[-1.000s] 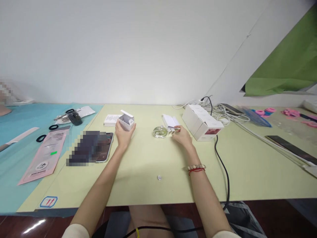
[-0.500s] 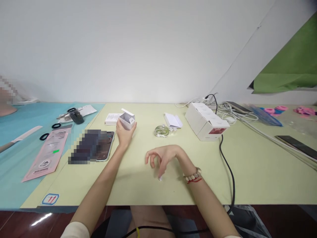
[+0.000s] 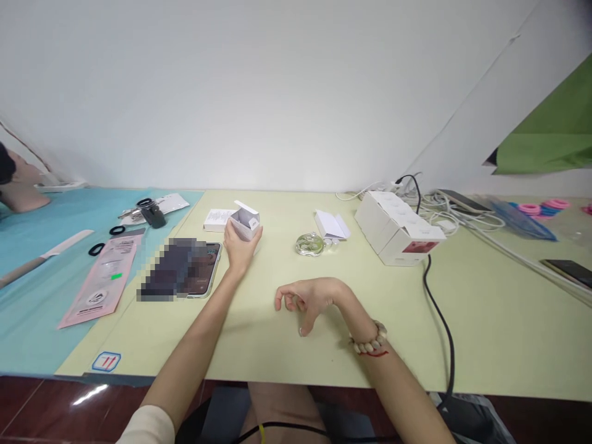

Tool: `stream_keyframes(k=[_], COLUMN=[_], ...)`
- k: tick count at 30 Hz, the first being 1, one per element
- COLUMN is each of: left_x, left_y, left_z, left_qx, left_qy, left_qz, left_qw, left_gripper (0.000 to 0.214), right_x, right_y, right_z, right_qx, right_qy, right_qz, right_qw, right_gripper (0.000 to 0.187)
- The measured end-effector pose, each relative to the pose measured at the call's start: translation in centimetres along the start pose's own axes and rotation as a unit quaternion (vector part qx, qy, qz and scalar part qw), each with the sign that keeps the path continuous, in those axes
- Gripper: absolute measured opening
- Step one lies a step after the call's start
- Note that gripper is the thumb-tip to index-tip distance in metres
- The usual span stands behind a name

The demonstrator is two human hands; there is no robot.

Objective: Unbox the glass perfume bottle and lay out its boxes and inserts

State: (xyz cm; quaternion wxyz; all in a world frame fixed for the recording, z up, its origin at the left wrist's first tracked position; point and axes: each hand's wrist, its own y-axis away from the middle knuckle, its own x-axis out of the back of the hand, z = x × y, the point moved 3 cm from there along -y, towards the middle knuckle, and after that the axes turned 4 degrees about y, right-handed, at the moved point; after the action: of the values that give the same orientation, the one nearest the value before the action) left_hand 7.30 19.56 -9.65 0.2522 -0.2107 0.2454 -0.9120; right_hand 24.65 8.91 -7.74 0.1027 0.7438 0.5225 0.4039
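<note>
Gripping a small open-topped box (image 3: 246,223) by its sides, the left hand (image 3: 240,251) keeps its fingers wrapped around it near a flat white box (image 3: 216,220) on the yellow desk (image 3: 259,348). The right hand (image 3: 318,293) bends over the desk's near part, fingers loosely curled and thumb pointing down; whether they hold anything, I cannot tell. Beyond it sits an oval glass bottle (image 3: 309,245), between the small box and a large white carton (image 3: 398,228).
</note>
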Motion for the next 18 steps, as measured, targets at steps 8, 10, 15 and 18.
stream_keyframes(k=[8, 10, 15, 18], left_x=[-0.2, -0.1, 0.0, 0.2], left_y=[-0.1, -0.1, 0.0, 0.0], left_z=[-0.3, -0.2, 0.1, 0.3], left_qx=[-0.006, -0.007, 0.002, 0.006], left_qy=[0.009, 0.01, 0.007, 0.007], left_qz=[0.004, 0.003, -0.004, -0.005], left_qw=[1.0, 1.0, 1.0, 1.0], left_gripper=[0.082, 0.083, 0.083, 0.084], right_x=[1.0, 1.6, 2.6, 2.9], right_y=[-0.9, -1.0, -0.9, -0.3], right_z=[0.6, 0.7, 0.4, 0.7], right_qx=[0.001, -0.008, -0.072, -0.138], right_qy=[-0.006, 0.028, 0.118, 0.101], right_qz=[0.165, 0.275, 0.442, 0.444], right_qw=[0.986, 0.961, 0.887, 0.879], right_gripper=[0.055, 0.038, 0.022, 0.019])
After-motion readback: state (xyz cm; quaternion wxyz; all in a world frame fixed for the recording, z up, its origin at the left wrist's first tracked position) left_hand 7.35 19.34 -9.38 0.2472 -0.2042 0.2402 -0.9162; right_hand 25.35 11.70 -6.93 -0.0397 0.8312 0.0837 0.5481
